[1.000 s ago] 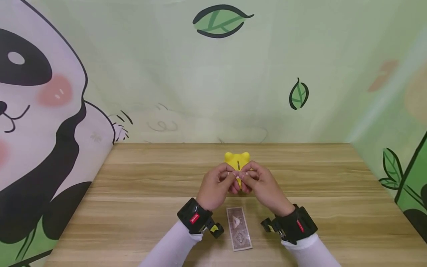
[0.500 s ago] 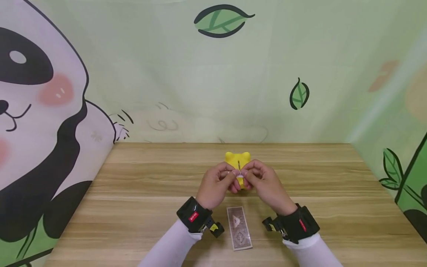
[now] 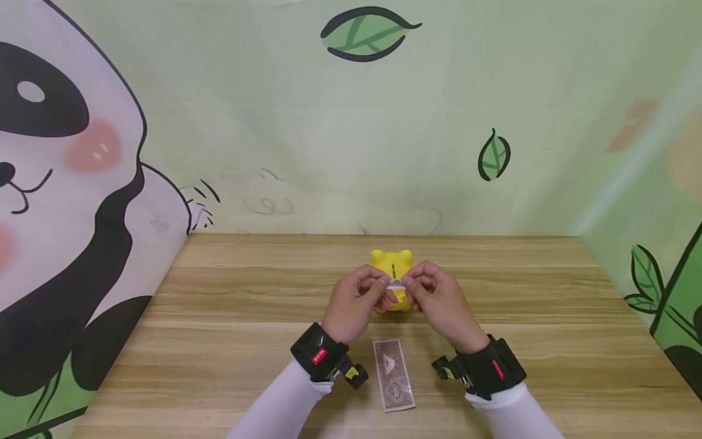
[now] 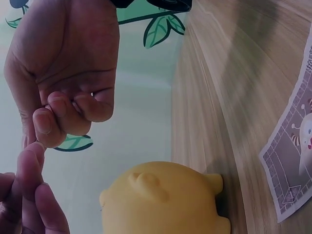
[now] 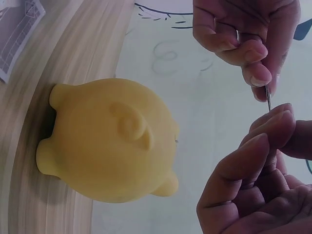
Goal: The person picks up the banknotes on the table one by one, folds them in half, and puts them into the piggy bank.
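Both hands meet over a yellow piggy bank (image 3: 384, 261), with a small folded banknote (image 3: 396, 285) stretched between their fingertips. My left hand (image 3: 351, 305) pinches its left end between thumb and forefinger. The other end is pinched by my right hand (image 3: 437, 303) in the same way. In the right wrist view the folded banknote (image 5: 268, 97) shows only as a thin edge between the two hands. The piggy bank (image 5: 112, 141) stands on its feet, its narrow coin slot facing up. Fingers hide part of its back in the head view.
A second banknote (image 3: 393, 376), brownish and flat, lies on the wooden table (image 3: 247, 286) between the forearms. Behind the table hangs a pale green backdrop (image 3: 329, 140) printed with a panda and leaves.
The hands have drawn slightly apart, so more of the folded banknote shows between the fingertips. The piggy bank and the flat banknote have stayed put.
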Motion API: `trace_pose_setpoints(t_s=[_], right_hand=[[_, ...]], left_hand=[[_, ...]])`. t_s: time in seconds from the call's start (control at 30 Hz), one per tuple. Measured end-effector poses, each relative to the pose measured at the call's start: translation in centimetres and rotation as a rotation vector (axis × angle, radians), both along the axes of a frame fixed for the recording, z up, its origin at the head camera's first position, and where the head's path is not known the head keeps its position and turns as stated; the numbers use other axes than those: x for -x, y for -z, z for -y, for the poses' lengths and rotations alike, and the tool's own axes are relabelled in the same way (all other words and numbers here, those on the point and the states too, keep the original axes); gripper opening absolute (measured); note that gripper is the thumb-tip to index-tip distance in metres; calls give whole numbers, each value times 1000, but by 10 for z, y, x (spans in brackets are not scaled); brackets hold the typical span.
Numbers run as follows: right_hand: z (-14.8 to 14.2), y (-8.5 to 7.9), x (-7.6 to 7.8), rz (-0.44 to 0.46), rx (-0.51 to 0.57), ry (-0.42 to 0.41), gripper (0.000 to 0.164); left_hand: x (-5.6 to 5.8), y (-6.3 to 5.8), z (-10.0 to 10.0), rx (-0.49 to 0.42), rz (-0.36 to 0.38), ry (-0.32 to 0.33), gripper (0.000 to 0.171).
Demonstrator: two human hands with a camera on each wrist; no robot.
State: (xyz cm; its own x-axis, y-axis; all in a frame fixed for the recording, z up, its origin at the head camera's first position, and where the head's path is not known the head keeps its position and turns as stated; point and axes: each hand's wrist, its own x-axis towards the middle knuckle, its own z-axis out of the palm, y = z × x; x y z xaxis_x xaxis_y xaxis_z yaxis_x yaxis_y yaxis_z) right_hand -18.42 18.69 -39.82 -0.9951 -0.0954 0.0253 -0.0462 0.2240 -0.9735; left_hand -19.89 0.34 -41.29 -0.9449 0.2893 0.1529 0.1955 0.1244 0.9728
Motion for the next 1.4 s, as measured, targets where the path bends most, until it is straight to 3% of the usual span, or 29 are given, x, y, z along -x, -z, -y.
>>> trace_pose_setpoints(t_s=[0.3,0.73,1.13,1.4], right_hand=[[2,2,0,-10,-17,-24,10],[6,2,-2,-6,-48,-49,12],[7,2,-1,59,12,-59,17],[5,1,-2,45,7,-32,15]], left_hand=[[0,1,0,-2,-5,-8,11],[1,3,-2,32,-16,34,11],[-2,0,-2,59,-35,-13,10],[0,4,-3,30,-31,-5,15]])
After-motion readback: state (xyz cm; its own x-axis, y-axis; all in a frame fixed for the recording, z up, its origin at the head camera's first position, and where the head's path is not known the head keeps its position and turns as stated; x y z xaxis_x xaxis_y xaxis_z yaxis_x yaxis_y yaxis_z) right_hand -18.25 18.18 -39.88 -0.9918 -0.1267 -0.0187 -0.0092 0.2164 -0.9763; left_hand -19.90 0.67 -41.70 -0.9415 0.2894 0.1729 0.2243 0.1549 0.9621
